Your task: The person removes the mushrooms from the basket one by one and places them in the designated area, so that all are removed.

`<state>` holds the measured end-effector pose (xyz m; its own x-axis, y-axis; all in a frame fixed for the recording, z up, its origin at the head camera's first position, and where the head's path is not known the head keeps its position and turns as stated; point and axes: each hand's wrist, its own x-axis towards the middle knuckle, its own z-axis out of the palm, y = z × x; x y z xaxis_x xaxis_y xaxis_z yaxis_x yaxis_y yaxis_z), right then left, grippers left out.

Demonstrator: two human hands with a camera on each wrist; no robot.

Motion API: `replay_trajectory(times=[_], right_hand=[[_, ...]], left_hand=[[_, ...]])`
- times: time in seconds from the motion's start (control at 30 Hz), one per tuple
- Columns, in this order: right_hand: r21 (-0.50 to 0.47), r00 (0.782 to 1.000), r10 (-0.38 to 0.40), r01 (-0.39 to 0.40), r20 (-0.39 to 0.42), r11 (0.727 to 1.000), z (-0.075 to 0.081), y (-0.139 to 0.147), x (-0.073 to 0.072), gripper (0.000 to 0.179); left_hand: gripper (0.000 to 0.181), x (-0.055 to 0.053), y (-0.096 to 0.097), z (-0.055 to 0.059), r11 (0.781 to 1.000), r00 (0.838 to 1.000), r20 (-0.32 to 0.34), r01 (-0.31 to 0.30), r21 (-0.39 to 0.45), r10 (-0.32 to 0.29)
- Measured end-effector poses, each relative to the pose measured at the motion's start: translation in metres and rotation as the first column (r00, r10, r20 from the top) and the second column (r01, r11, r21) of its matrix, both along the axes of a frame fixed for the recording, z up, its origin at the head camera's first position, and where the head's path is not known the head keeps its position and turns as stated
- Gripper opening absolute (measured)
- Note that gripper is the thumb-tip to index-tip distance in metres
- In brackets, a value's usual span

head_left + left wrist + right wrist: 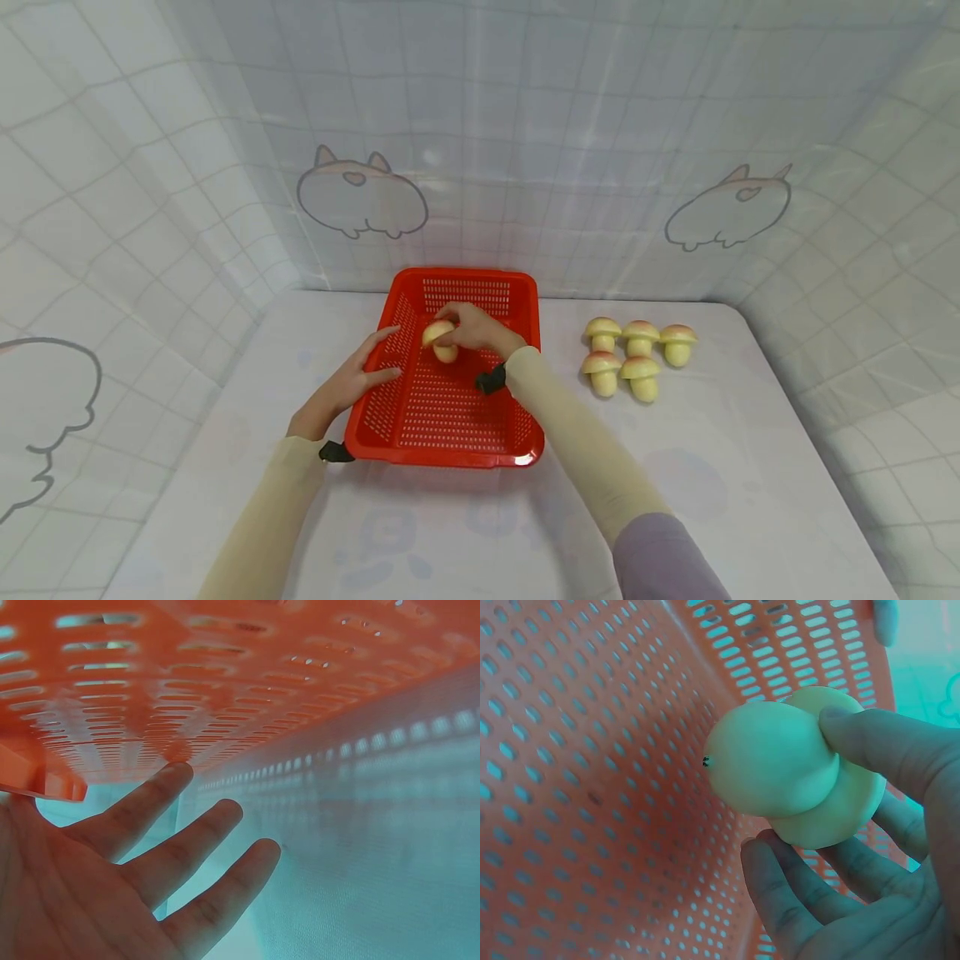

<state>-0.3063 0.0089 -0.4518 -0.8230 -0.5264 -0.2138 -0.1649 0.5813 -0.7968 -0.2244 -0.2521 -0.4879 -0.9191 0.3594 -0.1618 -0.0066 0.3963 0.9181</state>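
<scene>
Inside the red perforated basket (pixel 450 457), my right hand (pixel 480 327) holds a pale yellow toy mushroom (pixel 437 332). In the right wrist view, the thumb lies across the toy mushroom (pixel 772 759) and the fingers curl under its cap; its rounded stem end faces the camera. My left hand (pixel 348 379) straddles the basket's left rim, two digits reaching over it. The left wrist view shows three spread, straight fingers (pixel 191 855) along the basket's slotted outside, the topmost fingertip right at it; the other digits are hidden behind the rim.
Right of the basket, several similar mushrooms (pixel 640 367) with reddish cap tops stand in two rows on the white-covered table (pixel 712 467). Grid-patterned white sheets (pixel 510 167) with dog drawings rise behind and at both sides.
</scene>
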Motion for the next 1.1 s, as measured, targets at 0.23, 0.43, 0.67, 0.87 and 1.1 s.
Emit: replay_trajectory(times=[0.23,0.43,0.67,0.87,1.1], right_hand=[[0.004,1.000,-0.017,0.017,-0.015,1.000,0.012,0.009,-0.003,0.048],[-0.018,1.000,-0.023,0.023,-0.014,1.000,0.019,0.015,-0.008,0.048],[-0.021,0.997,-0.066,0.065,-0.032,0.998,0.027,0.030,-0.012,0.048],[-0.037,0.993,-0.094,0.092,-0.066,0.995,0.033,0.047,-0.020,0.051],[-0.034,0.988,-0.114,0.111,-0.108,0.993,0.040,0.065,-0.022,0.054]], left_hand=[[0.073,0.002,0.000,0.002,1.000,1.000,-0.004,-0.009,-0.003,0.009],[0.074,0.002,-0.002,0.003,1.000,1.000,0.002,-0.016,-0.006,0.016],[0.076,0.002,-0.002,0.003,1.000,1.000,0.012,-0.017,-0.009,0.017],[0.075,0.000,-0.003,0.003,1.000,1.000,-0.002,-0.004,-0.009,0.004],[0.074,0.000,-0.004,0.003,1.000,1.000,0.001,-0.002,-0.011,0.002]])
